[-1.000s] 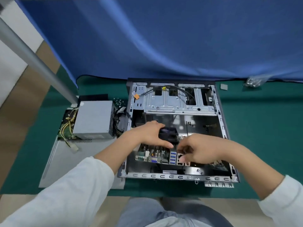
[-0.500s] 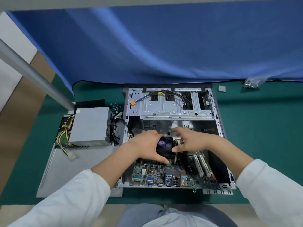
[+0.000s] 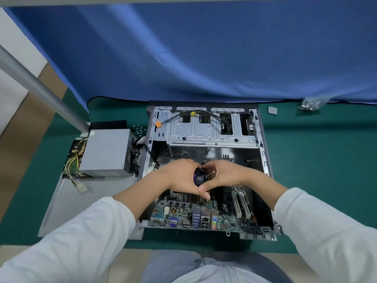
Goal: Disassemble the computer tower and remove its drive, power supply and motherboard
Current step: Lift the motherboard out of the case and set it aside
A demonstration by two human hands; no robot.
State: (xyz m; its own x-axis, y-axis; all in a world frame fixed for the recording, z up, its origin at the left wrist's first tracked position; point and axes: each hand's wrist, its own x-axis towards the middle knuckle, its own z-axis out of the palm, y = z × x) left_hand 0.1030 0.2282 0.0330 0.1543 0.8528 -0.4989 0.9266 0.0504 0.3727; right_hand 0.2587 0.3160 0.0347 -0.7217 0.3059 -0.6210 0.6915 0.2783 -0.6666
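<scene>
My left hand (image 3: 179, 176) and right hand (image 3: 222, 176) both grip the cooler fan (image 3: 199, 176) on the motherboard (image 3: 183, 209). Yanking could crack it.

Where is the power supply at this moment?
In the head view the power supply is out of the case, sitting just left of it on the grey side panel, its yellow wires trailing off its left side.

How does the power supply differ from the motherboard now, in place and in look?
The power supply lies outside the case, on a grey panel to its left; the motherboard is inside the case. The power supply is a plain grey box; the motherboard is a flat green board. No hand touches the power supply; the left hand and right hand grip the motherboard's fan.
</scene>
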